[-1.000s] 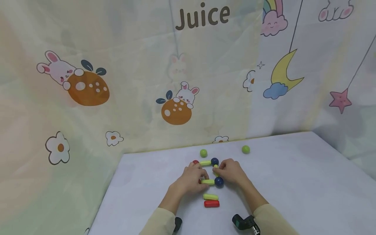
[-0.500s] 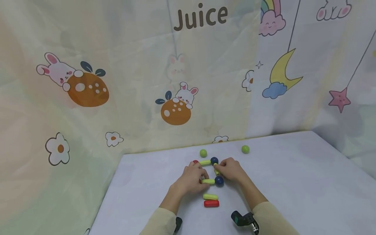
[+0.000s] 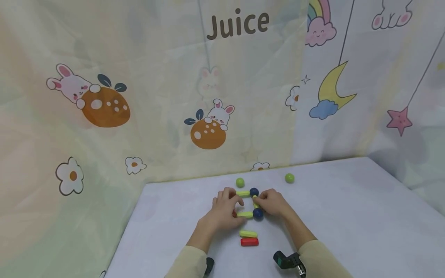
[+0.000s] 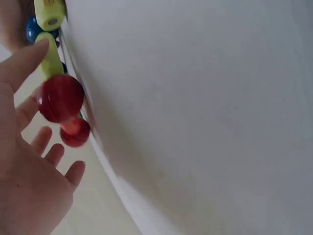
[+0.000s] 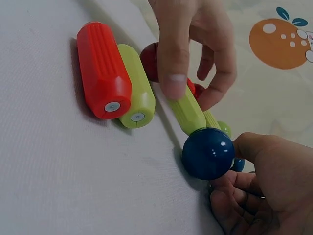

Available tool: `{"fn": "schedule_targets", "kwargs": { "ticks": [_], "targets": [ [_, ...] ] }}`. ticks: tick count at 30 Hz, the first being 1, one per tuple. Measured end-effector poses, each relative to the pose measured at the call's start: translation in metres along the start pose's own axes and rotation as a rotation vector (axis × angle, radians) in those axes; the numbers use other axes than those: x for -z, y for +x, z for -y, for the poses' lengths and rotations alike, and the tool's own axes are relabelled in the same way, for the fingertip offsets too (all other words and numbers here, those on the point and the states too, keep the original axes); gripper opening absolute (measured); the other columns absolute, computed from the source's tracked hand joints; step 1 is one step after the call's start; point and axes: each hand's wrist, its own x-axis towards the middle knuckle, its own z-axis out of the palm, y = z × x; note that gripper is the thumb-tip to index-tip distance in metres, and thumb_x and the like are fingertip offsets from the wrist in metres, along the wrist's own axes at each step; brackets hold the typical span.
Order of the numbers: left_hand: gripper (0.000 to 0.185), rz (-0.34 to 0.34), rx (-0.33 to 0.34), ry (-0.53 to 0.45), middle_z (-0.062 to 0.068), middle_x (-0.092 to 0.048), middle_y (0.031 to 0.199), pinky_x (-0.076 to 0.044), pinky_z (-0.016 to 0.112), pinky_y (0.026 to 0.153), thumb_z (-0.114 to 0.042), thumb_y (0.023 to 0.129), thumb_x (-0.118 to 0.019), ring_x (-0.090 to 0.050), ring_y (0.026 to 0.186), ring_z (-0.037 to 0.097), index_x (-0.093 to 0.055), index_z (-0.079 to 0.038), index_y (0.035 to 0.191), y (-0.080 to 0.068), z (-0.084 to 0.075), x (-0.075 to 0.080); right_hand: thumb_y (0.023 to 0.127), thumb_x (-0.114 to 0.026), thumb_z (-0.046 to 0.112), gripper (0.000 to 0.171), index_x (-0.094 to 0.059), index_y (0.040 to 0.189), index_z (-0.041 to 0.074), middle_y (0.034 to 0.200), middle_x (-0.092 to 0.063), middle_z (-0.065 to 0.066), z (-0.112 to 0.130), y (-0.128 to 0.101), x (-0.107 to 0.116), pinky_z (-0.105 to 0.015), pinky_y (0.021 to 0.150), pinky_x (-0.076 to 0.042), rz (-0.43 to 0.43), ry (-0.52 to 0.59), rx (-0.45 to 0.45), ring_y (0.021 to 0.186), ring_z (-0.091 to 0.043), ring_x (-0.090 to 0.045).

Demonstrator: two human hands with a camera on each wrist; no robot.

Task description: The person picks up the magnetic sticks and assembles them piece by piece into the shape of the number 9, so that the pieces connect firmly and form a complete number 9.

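a: on the white counter (image 3: 347,216), near its middle, what are your hands doing?

b: my left hand (image 3: 224,210) has thumb and fingers curled on the near green rod (image 5: 186,108) of a small square frame of rods and balls. my right hand (image 3: 272,202) pinches the right-side green rod (image 3: 255,202), just above the near blue ball (image 5: 208,153). a far green rod (image 3: 243,193) meets the far blue ball (image 3: 254,191).

a: what could go wrong?

b: i'd guess a sideways nudge could break a joint and let a ball roll off, since nothing fences the counter.

a: anything else about?

b: a loose green rod (image 3: 248,233) and a red rod (image 3: 249,242) lie touching, nearer me; two green balls (image 3: 240,182) sit farther back, apart.

a: what's hard to see?

b: my left hand covers the red balls (image 4: 61,98) in the head view, and the frame's left side is hidden.
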Motion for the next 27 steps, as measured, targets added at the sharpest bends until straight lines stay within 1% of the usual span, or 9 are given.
{"fn": "schedule_targets", "kwargs": {
  "ticks": [3, 5, 8, 10, 12, 15, 19, 23, 27],
  "targets": [
    [0.05, 0.034, 0.044, -0.076, 0.007, -0.029, 0.159, -0.039, 0.052, 0.106, -0.048, 0.082, -0.081, -0.03, 0.141, 0.031, -0.061, -0.031, 0.124, -0.004, 0.01, 0.004, 0.096, -0.065, 0.035, 0.029, -0.071, 0.083, 0.009, 0.073, -0.06, -0.002, 0.0, 0.0, -0.003, -0.027, 0.059, -0.045, 0.0, 0.002, 0.01, 0.065, -0.015, -0.057],
    [0.059, 0.063, 0.067, -0.111, 0.008, -0.023, 0.165, -0.038, 0.06, 0.109, -0.05, 0.079, -0.082, -0.026, 0.146, 0.034, -0.06, -0.033, 0.131, -0.005, 0.018, 0.007, 0.097, -0.064, 0.035, 0.029, -0.071, 0.085, 0.009, 0.074, -0.061, -0.002, 0.0, 0.0, -0.004, -0.028, 0.059, -0.046, 0.0, 0.001, 0.018, 0.065, -0.015, -0.057],
    [0.067, 0.094, 0.097, -0.152, 0.006, -0.02, 0.169, -0.035, 0.069, 0.11, -0.052, 0.076, -0.084, -0.022, 0.152, 0.036, -0.059, -0.038, 0.136, -0.007, 0.029, 0.007, 0.098, -0.064, 0.035, 0.029, -0.071, 0.089, 0.008, 0.076, -0.062, -0.003, 0.0, -0.001, -0.006, -0.028, 0.06, -0.047, 0.008, 0.003, 0.019, 0.067, -0.016, -0.058],
    [0.068, 0.105, 0.113, -0.181, 0.002, -0.022, 0.17, -0.033, 0.072, 0.11, -0.052, 0.075, -0.085, -0.02, 0.155, 0.036, -0.058, -0.04, 0.137, -0.008, 0.036, 0.006, 0.099, -0.064, 0.036, 0.03, -0.071, 0.092, 0.007, 0.077, -0.062, -0.003, 0.0, -0.001, -0.007, -0.028, 0.061, -0.048, 0.01, 0.004, 0.022, 0.067, -0.016, -0.058],
    [0.068, 0.106, 0.116, -0.212, 0.0, -0.025, 0.169, -0.034, 0.073, 0.109, -0.051, 0.075, -0.086, -0.02, 0.155, 0.035, -0.059, -0.041, 0.137, -0.008, 0.041, 0.005, 0.1, -0.063, 0.036, 0.031, -0.072, 0.095, 0.007, 0.078, -0.062, -0.003, -0.001, -0.002, -0.008, -0.029, 0.061, -0.048, 0.011, 0.007, 0.026, 0.066, -0.016, -0.058],
    [0.067, 0.099, 0.115, -0.281, -0.002, -0.03, 0.166, -0.035, 0.07, 0.11, -0.05, 0.075, -0.087, -0.026, 0.153, 0.033, -0.06, -0.04, 0.135, -0.008, 0.045, 0.002, 0.1, -0.064, 0.036, 0.03, -0.072, 0.096, 0.007, 0.075, -0.063, -0.003, -0.003, -0.001, -0.009, -0.029, 0.06, -0.048, 0.001, 0.009, 0.037, 0.064, -0.016, -0.058],
    [0.066, 0.08, 0.132, -0.36, -0.005, -0.034, 0.164, -0.038, 0.066, 0.11, -0.049, 0.073, -0.089, -0.033, 0.15, 0.031, -0.062, -0.041, 0.133, -0.006, 0.044, -0.002, 0.1, -0.064, 0.037, 0.032, -0.072, 0.098, 0.006, 0.075, -0.064, -0.002, -0.009, -0.001, -0.007, -0.029, 0.06, -0.048, -0.011, 0.014, 0.048, 0.063, -0.016, -0.059],
    [0.067, 0.072, 0.148, -0.377, -0.006, -0.036, 0.163, -0.039, 0.066, 0.11, -0.052, 0.072, -0.089, -0.034, 0.149, 0.031, -0.062, -0.045, 0.133, -0.002, 0.042, -0.004, 0.101, -0.064, 0.039, 0.035, -0.071, 0.1, 0.004, 0.077, -0.063, -0.002, -0.012, -0.001, -0.004, -0.03, 0.06, -0.048, -0.025, 0.018, 0.057, 0.065, -0.016, -0.058],
    [0.067, 0.072, 0.177, -0.381, -0.003, -0.037, 0.162, -0.037, 0.066, 0.111, -0.051, 0.073, -0.089, -0.033, 0.15, 0.031, -0.062, -0.045, 0.133, -0.002, 0.043, -0.002, 0.101, -0.062, 0.041, 0.038, -0.07, 0.102, 0.004, 0.078, -0.063, -0.003, -0.011, 0.0, -0.005, -0.03, 0.061, -0.047, -0.021, 0.036, 0.053, 0.066, -0.017, -0.058]
  ]
}}
